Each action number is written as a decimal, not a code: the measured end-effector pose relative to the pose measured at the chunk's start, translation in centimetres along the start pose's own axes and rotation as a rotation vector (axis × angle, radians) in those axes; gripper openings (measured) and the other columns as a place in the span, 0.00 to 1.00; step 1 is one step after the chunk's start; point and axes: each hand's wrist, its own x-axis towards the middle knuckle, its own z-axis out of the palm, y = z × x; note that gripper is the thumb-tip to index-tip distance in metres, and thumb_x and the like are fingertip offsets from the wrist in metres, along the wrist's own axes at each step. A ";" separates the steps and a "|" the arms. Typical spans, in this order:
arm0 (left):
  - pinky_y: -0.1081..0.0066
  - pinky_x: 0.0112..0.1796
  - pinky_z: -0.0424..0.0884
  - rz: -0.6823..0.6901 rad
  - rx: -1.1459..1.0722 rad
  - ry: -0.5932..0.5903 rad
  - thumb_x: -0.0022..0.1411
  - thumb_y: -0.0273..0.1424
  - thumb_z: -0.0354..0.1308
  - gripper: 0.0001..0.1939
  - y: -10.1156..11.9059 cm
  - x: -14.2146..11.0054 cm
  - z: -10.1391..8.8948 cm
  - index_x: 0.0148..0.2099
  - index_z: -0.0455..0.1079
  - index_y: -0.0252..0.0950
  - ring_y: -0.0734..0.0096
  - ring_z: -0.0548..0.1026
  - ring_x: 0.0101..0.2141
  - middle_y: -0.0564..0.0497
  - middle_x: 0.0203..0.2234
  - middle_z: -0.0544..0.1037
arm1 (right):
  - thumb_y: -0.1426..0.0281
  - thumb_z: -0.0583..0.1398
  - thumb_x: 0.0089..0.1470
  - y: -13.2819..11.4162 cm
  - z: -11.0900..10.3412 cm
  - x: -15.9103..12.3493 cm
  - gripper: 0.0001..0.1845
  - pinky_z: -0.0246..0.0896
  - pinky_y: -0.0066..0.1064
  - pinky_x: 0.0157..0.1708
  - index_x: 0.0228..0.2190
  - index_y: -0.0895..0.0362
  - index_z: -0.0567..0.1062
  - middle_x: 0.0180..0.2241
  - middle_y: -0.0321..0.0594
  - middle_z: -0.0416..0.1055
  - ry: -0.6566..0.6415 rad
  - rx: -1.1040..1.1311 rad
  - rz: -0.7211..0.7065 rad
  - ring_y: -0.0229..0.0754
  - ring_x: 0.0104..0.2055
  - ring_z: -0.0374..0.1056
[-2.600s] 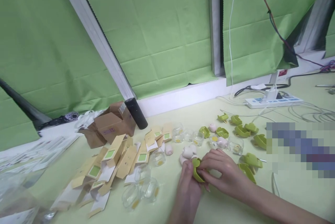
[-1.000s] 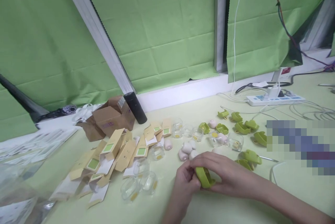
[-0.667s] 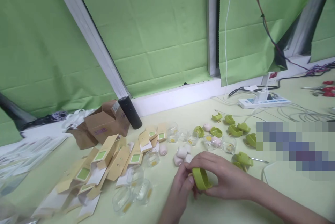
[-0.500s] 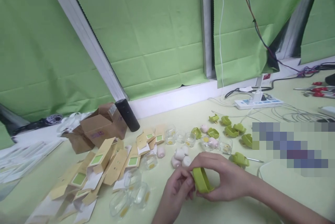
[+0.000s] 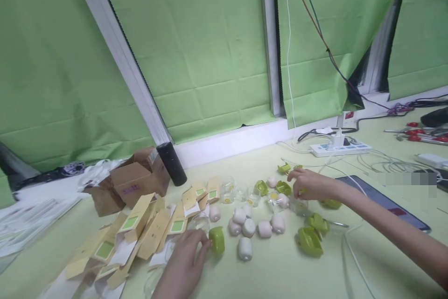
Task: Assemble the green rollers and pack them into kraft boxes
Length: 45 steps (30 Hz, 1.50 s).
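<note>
My left hand is closed at the fingertips on the left edge of a small olive-green plastic shell, held above the table. My right hand reaches to the back right with its fingers curled down among other green shells, and whatever is under them is hidden. One green shell lies just beyond its fingertips. Nearer to me lies an open green shell, with another shell behind it. Several whitish barrel-shaped pieces are grouped between my hands.
Clear plastic cups stand behind the whitish pieces. Opened yellow cartons heap up at left, before a brown box and a black cylinder. A tablet, a thin cable and a power strip are at right.
My hands have parted: the left went left with a green shell, the right reached back and right. More whitish pieces and an open green shell at front right now show.
</note>
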 end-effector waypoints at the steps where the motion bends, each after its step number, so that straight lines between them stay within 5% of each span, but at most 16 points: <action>1: 0.56 0.43 0.64 0.014 0.048 -0.024 0.59 0.35 0.48 0.11 -0.2 0.3 0.1 0.27 0.66 0.40 0.57 0.70 0.37 0.48 0.29 0.74 | 0.79 0.66 0.33 0.5 0.1 0.3 0.09 0.65 0.40 0.37 0.16 0.51 0.79 0.36 0.41 0.74 -0.039 0.000 -0.008 0.51 0.43 0.69; 5: 0.50 0.50 0.58 0.057 0.177 -0.052 0.58 0.33 0.49 0.10 -0.4 1.1 1.0 0.25 0.64 0.40 0.57 0.70 0.37 0.49 0.26 0.74 | 0.80 0.67 0.25 0.2 1.1 1.0 0.11 0.64 0.35 0.35 0.13 0.52 0.78 0.34 0.38 0.75 -0.130 0.017 -0.023 0.49 0.42 0.69; 9: 0.48 0.50 0.59 0.073 0.247 0.072 0.58 0.37 0.51 0.09 -0.4 1.0 1.8 0.31 0.67 0.39 0.52 0.70 0.43 0.44 0.35 0.75 | 0.81 0.66 0.28 -0.2 1.2 0.5 0.10 0.63 0.35 0.39 0.12 0.54 0.75 0.36 0.38 0.75 -0.130 0.069 0.004 0.49 0.44 0.69; 13: 0.46 0.52 0.58 0.211 0.241 0.189 0.60 0.35 0.49 0.09 0.0 0.2 1.9 0.37 0.69 0.40 0.50 0.66 0.51 0.43 0.45 0.73 | 0.73 0.62 0.46 0.8 0.3 -0.5 0.04 0.65 0.35 0.41 0.22 0.56 0.76 0.46 0.44 0.71 -0.073 0.139 0.128 0.47 0.46 0.69; 16: 0.51 0.50 0.62 0.292 0.185 0.200 0.61 0.33 0.49 0.08 1.5 -0.3 2.0 0.39 0.69 0.41 0.53 0.67 0.51 0.45 0.46 0.73 | 0.70 0.52 0.60 2.2 0.3 0.2 0.12 0.68 0.32 0.34 0.33 0.60 0.74 0.38 0.47 0.74 -0.044 0.168 0.263 0.42 0.37 0.72; 19: 0.57 0.47 0.65 0.324 0.081 0.167 0.62 0.32 0.48 0.08 3.5 -0.1 2.7 0.38 0.68 0.41 0.57 0.68 0.49 0.45 0.45 0.72 | 0.67 0.51 0.63 3.1 1.3 2.2 0.13 0.68 0.34 0.33 0.42 0.61 0.70 0.36 0.42 0.73 -0.052 0.147 0.374 0.38 0.33 0.71; 23: 0.60 0.47 0.65 0.342 -0.095 0.078 0.63 0.30 0.46 0.08 5.5 0.7 4.3 0.38 0.67 0.40 0.61 0.68 0.47 0.46 0.43 0.71 | 0.65 0.57 0.59 2.9 2.6 4.5 0.15 0.68 0.39 0.39 0.46 0.58 0.69 0.45 0.41 0.69 -0.111 0.113 0.419 0.42 0.41 0.69; 26: 0.62 0.44 0.66 0.280 -0.247 0.043 0.63 0.31 0.47 0.07 6.3 0.8 5.5 0.38 0.66 0.39 0.62 0.70 0.42 0.47 0.38 0.72 | 0.65 0.57 0.59 2.2 2.2 4.8 0.14 0.67 0.39 0.40 0.45 0.58 0.70 0.46 0.41 0.69 -0.086 0.100 0.408 0.42 0.42 0.69; 31: 0.65 0.41 0.65 0.101 -0.609 0.038 0.63 0.40 0.49 0.13 6.4 0.7 7.6 0.45 0.67 0.40 0.65 0.71 0.36 0.47 0.37 0.74 | 0.62 0.53 0.61 -1.8 1.1 3.8 0.17 0.66 0.37 0.39 0.36 0.60 0.75 0.36 0.45 0.73 0.131 0.135 0.318 0.44 0.37 0.69; 36: 0.66 0.34 0.67 -0.134 -1.367 -0.100 0.56 0.51 0.53 0.32 6.5 1.6 9.9 0.57 0.60 0.39 0.65 0.76 0.32 0.42 0.42 0.75 | 0.50 0.54 0.54 -9.3 4.8 2.7 0.24 0.67 0.32 0.24 0.34 0.55 0.79 0.28 0.41 0.74 0.133 0.482 0.162 0.41 0.25 0.68; 40: 0.69 0.33 0.67 -0.152 -1.776 -0.022 0.48 0.40 0.67 0.26 6.6 1.4 10.0 0.47 0.69 0.35 0.67 0.76 0.29 0.42 0.39 0.78 | 0.50 0.61 0.48 -12.1 6.2 1.7 0.27 0.67 0.32 0.27 0.45 0.53 0.75 0.27 0.39 0.74 0.225 0.831 0.226 0.42 0.27 0.69; 45: 0.72 0.35 0.67 -0.310 -2.001 -0.026 0.46 0.34 0.69 0.13 6.6 0.7 8.7 0.34 0.76 0.32 0.73 0.73 0.29 0.47 0.31 0.79 | 0.49 0.62 0.46 -10.8 6.3 1.4 0.22 0.64 0.30 0.34 0.30 0.54 0.81 0.31 0.40 0.76 0.255 0.916 0.444 0.44 0.35 0.69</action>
